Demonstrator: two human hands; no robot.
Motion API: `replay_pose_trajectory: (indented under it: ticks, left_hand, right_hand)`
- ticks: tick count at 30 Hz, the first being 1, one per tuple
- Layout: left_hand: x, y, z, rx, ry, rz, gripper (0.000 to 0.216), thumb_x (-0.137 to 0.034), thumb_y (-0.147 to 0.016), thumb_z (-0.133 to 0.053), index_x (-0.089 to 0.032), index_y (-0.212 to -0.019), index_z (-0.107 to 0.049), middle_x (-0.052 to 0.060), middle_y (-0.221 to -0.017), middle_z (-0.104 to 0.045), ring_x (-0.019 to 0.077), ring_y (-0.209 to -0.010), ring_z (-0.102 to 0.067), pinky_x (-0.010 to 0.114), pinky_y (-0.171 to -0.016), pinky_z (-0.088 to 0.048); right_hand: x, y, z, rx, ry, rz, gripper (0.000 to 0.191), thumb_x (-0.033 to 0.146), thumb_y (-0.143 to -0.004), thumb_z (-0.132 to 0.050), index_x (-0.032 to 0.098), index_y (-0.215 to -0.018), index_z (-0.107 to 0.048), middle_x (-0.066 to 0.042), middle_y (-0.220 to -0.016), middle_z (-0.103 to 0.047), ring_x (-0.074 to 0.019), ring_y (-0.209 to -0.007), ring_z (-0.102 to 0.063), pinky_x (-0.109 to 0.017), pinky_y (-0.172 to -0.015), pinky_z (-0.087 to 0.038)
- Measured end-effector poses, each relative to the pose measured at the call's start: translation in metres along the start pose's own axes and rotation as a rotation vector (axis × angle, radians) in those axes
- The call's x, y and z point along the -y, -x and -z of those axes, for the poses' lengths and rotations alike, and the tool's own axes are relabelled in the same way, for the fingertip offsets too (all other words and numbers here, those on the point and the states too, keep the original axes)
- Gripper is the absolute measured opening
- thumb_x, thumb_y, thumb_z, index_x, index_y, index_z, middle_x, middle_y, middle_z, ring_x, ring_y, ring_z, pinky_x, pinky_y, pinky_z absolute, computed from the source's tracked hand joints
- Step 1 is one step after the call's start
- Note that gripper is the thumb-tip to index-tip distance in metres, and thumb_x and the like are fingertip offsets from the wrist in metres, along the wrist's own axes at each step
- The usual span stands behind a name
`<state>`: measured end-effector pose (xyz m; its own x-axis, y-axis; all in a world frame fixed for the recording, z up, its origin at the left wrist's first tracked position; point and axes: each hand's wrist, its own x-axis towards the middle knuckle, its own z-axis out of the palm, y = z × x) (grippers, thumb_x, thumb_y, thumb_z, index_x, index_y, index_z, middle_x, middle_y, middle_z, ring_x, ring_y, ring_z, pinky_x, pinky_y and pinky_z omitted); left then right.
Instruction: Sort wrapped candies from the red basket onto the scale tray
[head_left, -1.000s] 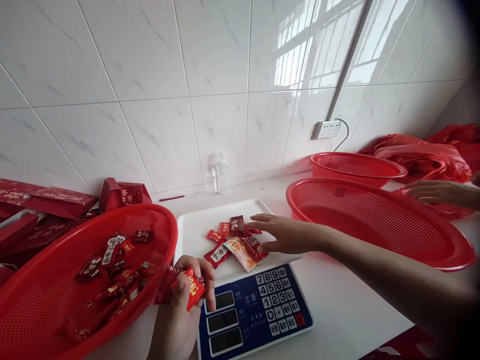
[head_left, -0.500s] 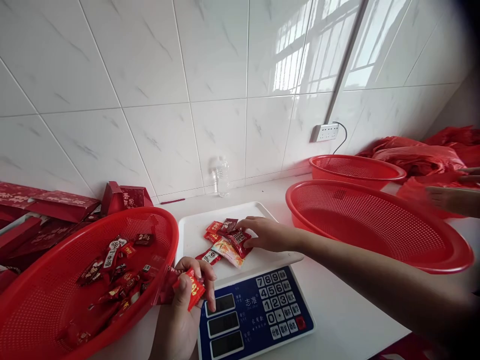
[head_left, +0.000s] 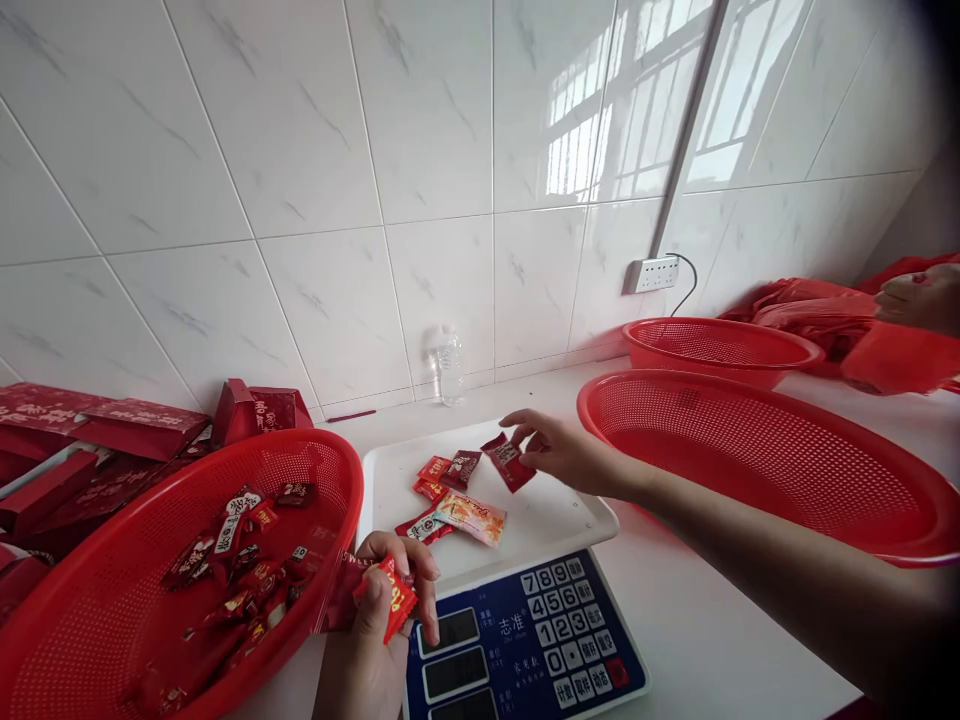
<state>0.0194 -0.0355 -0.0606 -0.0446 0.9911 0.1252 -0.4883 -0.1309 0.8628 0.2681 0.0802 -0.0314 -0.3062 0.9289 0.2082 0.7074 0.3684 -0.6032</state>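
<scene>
My left hand [head_left: 367, 640] is closed around a red wrapped candy [head_left: 400, 598] in front of the scale. A dark red wrapper [head_left: 341, 590] marked "SWEET" sticks out behind those fingers, partly hidden. Above the white weighing tray [head_left: 559, 525], my right hand [head_left: 562, 450] pinches a dark red candy packet [head_left: 507, 463] by its edge. Several candies lie on the tray, among them a pale orange packet [head_left: 472, 516], a brown one [head_left: 460, 468] and a red one [head_left: 433, 470]. The blue scale panel [head_left: 514, 625] with its keypad faces me.
At left a red perforated basket [head_left: 330, 455] holds several wrapped candies, with red boxes [head_left: 142, 425] behind it. Two red baskets [head_left: 750, 400] stand at right. A clear bottle [head_left: 450, 370] is by the wall. Another person's hand [head_left: 919, 298] holds a red bag [head_left: 904, 357].
My right hand has drawn the dark red packet away from the pile, back and rightward. The left hand keeps its candy. At right, the other person's hand has lifted a red bag.
</scene>
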Motion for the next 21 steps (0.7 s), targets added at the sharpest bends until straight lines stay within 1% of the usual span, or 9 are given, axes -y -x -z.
replay_pose_trajectory:
  ticks: [3,5,7,10,13,15,17,19,21]
  left_hand:
    - [0.0,0.001,-0.001,-0.012,-0.004,0.006,0.045,-0.06,-0.07,-0.078,-0.02,-0.071,-0.058,-0.001,-0.071,-0.059,0.0095,-0.052,-0.053,0.018,-0.049,-0.044]
    - [-0.001,0.002,-0.003,-0.024,-0.001,0.012,0.045,-0.059,-0.069,-0.079,-0.02,-0.071,-0.057,-0.001,-0.071,-0.058,0.0096,-0.052,-0.053,0.019,-0.048,-0.045]
    - [-0.001,0.003,-0.005,-0.035,0.008,0.021,0.044,-0.058,-0.07,-0.079,-0.02,-0.071,-0.056,-0.001,-0.071,-0.058,0.0094,-0.051,-0.053,0.018,-0.047,-0.045]
    - [-0.003,0.002,-0.004,-0.041,0.042,0.053,0.042,-0.057,-0.073,-0.078,-0.02,-0.074,-0.057,-0.001,-0.073,-0.059,0.0087,-0.051,-0.053,0.017,-0.043,-0.044]
    - [-0.006,-0.003,0.003,-0.038,0.109,0.163,0.039,-0.054,-0.074,-0.079,-0.022,-0.086,-0.06,-0.001,-0.077,-0.061,0.0078,-0.052,-0.053,0.014,-0.04,-0.044]
    - [-0.008,-0.007,0.009,-0.03,0.172,0.26,0.039,-0.046,-0.072,-0.084,-0.023,-0.094,-0.061,0.0,-0.081,-0.062,0.0067,-0.054,-0.054,0.011,-0.04,-0.043]
    - [-0.011,-0.01,0.014,-0.009,0.215,0.321,0.039,-0.035,-0.071,-0.087,-0.022,-0.095,-0.06,0.0,-0.085,-0.062,0.0059,-0.056,-0.054,0.009,-0.039,-0.042]
    - [-0.013,-0.012,0.017,0.006,0.215,0.317,0.037,-0.029,-0.071,-0.087,-0.021,-0.096,-0.061,0.001,-0.088,-0.062,0.0053,-0.057,-0.054,0.008,-0.039,-0.041]
    - [-0.014,-0.013,0.019,0.031,0.182,0.282,0.033,-0.029,-0.074,-0.085,-0.021,-0.096,-0.06,0.001,-0.088,-0.062,0.0047,-0.056,-0.051,0.008,-0.038,-0.04]
  right_hand:
    - [-0.01,0.011,0.022,-0.141,0.117,-0.033,0.041,0.012,-0.086,-0.048,0.023,-0.124,-0.059,-0.007,-0.106,-0.071,-0.0187,-0.083,-0.07,-0.033,-0.074,-0.057]
    - [-0.022,0.02,0.038,-0.237,0.232,-0.068,0.041,0.012,-0.087,-0.044,0.022,-0.123,-0.061,-0.01,-0.112,-0.069,-0.024,-0.092,-0.068,-0.039,-0.078,-0.055]
    - [-0.038,0.028,0.052,-0.293,0.363,-0.104,0.041,0.011,-0.087,-0.042,0.021,-0.122,-0.062,-0.013,-0.12,-0.066,-0.0292,-0.101,-0.066,-0.043,-0.081,-0.053]
    - [-0.064,0.038,0.067,-0.309,0.508,-0.161,0.04,0.011,-0.088,-0.041,0.018,-0.118,-0.066,-0.018,-0.12,-0.065,-0.0344,-0.098,-0.067,-0.045,-0.074,-0.054]
    - [-0.075,0.04,0.073,-0.274,0.573,-0.181,0.041,0.008,-0.085,-0.043,0.012,-0.116,-0.069,-0.026,-0.117,-0.065,-0.0404,-0.094,-0.068,-0.048,-0.068,-0.054]
    - [-0.071,0.035,0.069,-0.232,0.583,-0.129,0.039,0.008,-0.086,-0.045,0.01,-0.117,-0.069,-0.027,-0.121,-0.064,-0.0425,-0.103,-0.065,-0.053,-0.076,-0.054]
    - [-0.056,0.027,0.055,-0.173,0.565,-0.026,0.037,0.013,-0.09,-0.049,0.013,-0.121,-0.068,-0.022,-0.126,-0.064,-0.0395,-0.115,-0.06,-0.054,-0.089,-0.052]
    - [-0.036,0.017,0.035,-0.089,0.53,0.098,0.036,0.02,-0.093,-0.053,0.018,-0.127,-0.065,-0.017,-0.131,-0.062,-0.0338,-0.119,-0.059,-0.053,-0.098,-0.05]
    - [-0.015,0.006,0.011,0.006,0.494,0.217,0.038,0.02,-0.093,-0.056,0.021,-0.13,-0.063,-0.015,-0.138,-0.06,-0.0314,-0.127,-0.055,-0.051,-0.104,-0.048]
